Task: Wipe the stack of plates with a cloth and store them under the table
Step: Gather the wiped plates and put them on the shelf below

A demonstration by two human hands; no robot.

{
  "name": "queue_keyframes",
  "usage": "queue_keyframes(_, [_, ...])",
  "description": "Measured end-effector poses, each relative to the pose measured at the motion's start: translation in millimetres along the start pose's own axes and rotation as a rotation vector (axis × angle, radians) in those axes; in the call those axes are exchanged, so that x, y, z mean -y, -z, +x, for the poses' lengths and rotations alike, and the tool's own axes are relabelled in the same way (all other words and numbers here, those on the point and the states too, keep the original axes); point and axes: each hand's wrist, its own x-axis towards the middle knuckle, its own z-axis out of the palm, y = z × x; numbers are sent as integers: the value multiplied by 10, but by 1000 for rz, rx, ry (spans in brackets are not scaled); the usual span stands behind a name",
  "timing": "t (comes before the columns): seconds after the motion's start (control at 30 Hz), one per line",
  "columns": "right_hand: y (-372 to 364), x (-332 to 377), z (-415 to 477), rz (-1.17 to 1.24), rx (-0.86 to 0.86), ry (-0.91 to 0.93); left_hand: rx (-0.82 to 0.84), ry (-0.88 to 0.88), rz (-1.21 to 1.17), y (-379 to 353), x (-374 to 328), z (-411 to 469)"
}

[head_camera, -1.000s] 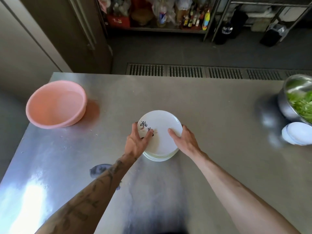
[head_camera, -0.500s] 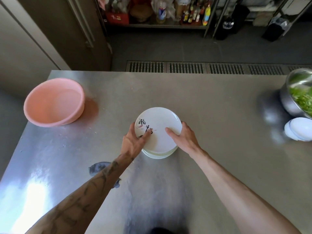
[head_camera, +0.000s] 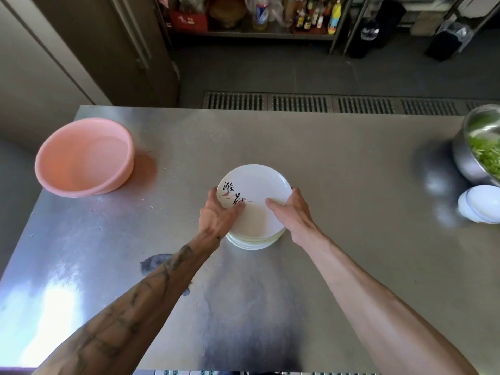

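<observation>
So both my hands are on the stack of plates [head_camera: 259,185], which sits about mid-table, a little toward the near side. My left hand [head_camera: 216,216] has a closed grip on the left rim: the thumb [head_camera: 238,209] lies flat on the top plate's face, right over the black brush lettering, and the fingers curl round the edge and out of sight. My right hand [head_camera: 293,212] mirrors it on the right rim, thumb [head_camera: 273,204] pressed on the white face, fingers wrapped down the far-right side. I honestly can't tell whether I've got just the top plate or a few of them, since the lower rims only peek out at the near edge. Both forearms come in from the near corners and angle inward, wrists fairly straight, backs of the hands up. Nothing else is in either grip. On the steel table [head_camera: 338,163] there's a pink basin [head_camera: 81,158] far left, well apart from the plates, and a metal bowl [head_camera: 470,158] with chopped greens [head_camera: 487,155] at the right edge, with some small white dishes [head_camera: 480,207] just beside it on the near side. A dark grey-blue patch [head_camera: 154,262] lies partly under my left forearm; it might be a cloth, but I can't say for sure.
</observation>
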Motion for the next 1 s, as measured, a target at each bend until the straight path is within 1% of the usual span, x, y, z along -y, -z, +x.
queue_keyframes(0.2, [29,75,-33,-3,1,-6,-28,41,-19,-9,11,29])
queue_keyframes(0.37, [39,119,-55,-7,-2,-3,-31,43,-5,7,-50,5])
queue_keyframes(0.8, [11,107,-60,36,-10,-43,-17,73,63,32,-90,24])
queue_keyframes(1.0, [16,71,-31,49,-9,-46,-1,79,54,38,-102,-23])
